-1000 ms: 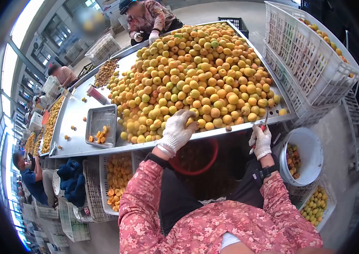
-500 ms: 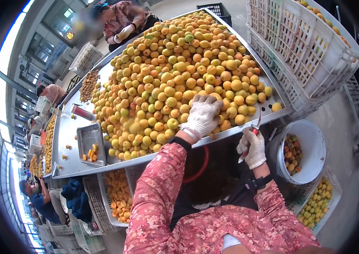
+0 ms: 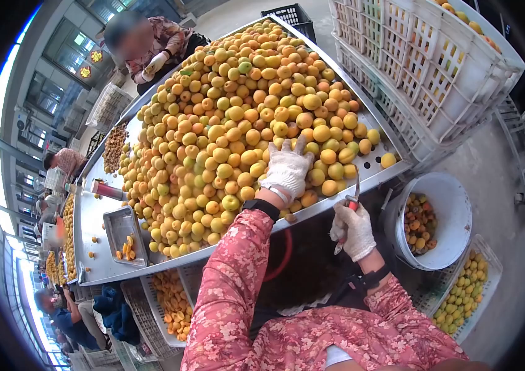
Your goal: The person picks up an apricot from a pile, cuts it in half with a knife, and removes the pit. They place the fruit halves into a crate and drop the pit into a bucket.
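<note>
A big heap of yellow-orange apricots [image 3: 213,142] covers the metal table. My left hand [image 3: 288,168], in a white knitted glove, rests on the near right part of the heap with its fingers spread over the fruit. No apricot shows lifted in it, though the underside of the palm is hidden. Just off the table's front edge, my gloved right hand [image 3: 354,232] is closed around a small knife [image 3: 353,203] with a red handle. Its thin curved blade points up toward the table edge.
A steel tray [image 3: 114,217] with cut apricot pieces sits at the table's left. Right of my knees stand a white bucket [image 3: 457,210] of dark fruit and a crate [image 3: 488,272] of yellow-green fruit. Stacked white crates [image 3: 423,68] border the right side. Another person [image 3: 166,37] works across the table.
My view has shifted, so the table and heap sit further left. The fingers of my left hand have spread wider on the apricots. My right hand still grips the knife.
</note>
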`<state>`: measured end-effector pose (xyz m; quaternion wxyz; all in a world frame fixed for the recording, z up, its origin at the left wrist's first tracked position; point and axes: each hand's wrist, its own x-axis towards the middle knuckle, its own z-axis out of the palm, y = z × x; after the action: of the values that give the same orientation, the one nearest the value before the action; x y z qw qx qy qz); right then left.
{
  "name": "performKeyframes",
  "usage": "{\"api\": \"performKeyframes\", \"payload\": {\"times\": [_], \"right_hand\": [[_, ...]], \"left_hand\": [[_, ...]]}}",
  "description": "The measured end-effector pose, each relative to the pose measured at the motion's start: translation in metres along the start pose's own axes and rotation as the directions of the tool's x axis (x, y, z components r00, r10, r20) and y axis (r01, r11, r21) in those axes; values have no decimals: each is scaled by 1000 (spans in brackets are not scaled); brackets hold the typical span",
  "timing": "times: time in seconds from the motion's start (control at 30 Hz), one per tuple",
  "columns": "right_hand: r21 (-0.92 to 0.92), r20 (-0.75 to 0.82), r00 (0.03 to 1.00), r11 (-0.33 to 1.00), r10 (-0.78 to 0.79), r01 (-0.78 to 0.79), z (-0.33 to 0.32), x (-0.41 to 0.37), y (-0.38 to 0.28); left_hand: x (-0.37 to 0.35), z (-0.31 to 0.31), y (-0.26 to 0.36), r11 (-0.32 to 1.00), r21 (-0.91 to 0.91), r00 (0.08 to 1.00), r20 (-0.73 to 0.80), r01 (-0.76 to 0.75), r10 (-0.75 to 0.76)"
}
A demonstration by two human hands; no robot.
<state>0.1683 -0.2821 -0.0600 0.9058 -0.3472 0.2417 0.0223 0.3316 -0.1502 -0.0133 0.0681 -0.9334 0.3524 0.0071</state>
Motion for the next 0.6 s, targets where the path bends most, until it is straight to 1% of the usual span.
{"api": "performKeyframes", "payload": {"times": [0.03, 0.07, 0.1, 0.17, 0.2, 0.23, 0.3, 0.33, 0.37, 0.4, 0.43, 0.47, 0.5, 0.57, 0.6], "right_hand": [[2, 5, 1000, 1000, -8, 8, 0, -1, -1], [12, -6, 1000, 1000, -5, 5, 1, -2, -2], [20, -17, 1000, 1000, 0, 1, 1, -3, -3], [32, -3, 1000, 999, -19, 19, -1, -3, -3], [43, 5, 1000, 999, -31, 31, -2, -3, -2], [49, 4, 999, 998, -35, 35, -4, -3, -1], [145, 101, 992, 988, -77, 62, -7, -4, -1], [148, 103, 992, 987, -75, 59, -9, -4, 1], [94, 120, 985, 989, -121, 110, -9, -3, 2], [41, 142, 976, 986, -166, 162, -9, -2, 3], [42, 150, 975, 987, -163, 158, -10, -1, 1], [-10, 176, 970, 985, -168, 173, -11, 0, 0], [-64, 201, 966, 982, -161, 177, -11, -3, 0], [-100, 235, 957, 975, -168, 196, -12, -6, -1], [-105, 241, 959, 979, -147, 176, -15, -7, -1]], "left_hand": [[2, 2, -2, 999, 28, 1000, -3, -19, 19], [4, 2, -1, 1000, 21, 1000, 26, -7, 7], [6, 2, 1, 1000, 27, 1000, 21, -9, 8], [5, 4, 4, 993, 117, 999, -15, -32, 33], [3, 11, -1, 993, 95, 981, -177, -66, 82], [0, 18, -6, 992, 100, 980, -177, -71, 88], [-13, 2, -10, 984, -175, 963, -268, -21, -27], [-24, -6, -12, 958, -283, 920, -387, -49, -68], [-35, -14, -11, 960, -278, 919, -388, -45, -69], [-47, -21, -9, 771, -636, 929, -299, -23, -219], [-60, -25, -8, 454, -891, 933, -157, 8, -324], [-72, -10, -10, 78, -992, 947, -118, -99, -297], [-90, -17, -1, -279, -958, 952, 32, -57, -303], [-127, -25, 13, -568, -822, 961, 120, -44, -248], [-140, -17, 20, -624, -776, 959, 101, -90, -263]]}}
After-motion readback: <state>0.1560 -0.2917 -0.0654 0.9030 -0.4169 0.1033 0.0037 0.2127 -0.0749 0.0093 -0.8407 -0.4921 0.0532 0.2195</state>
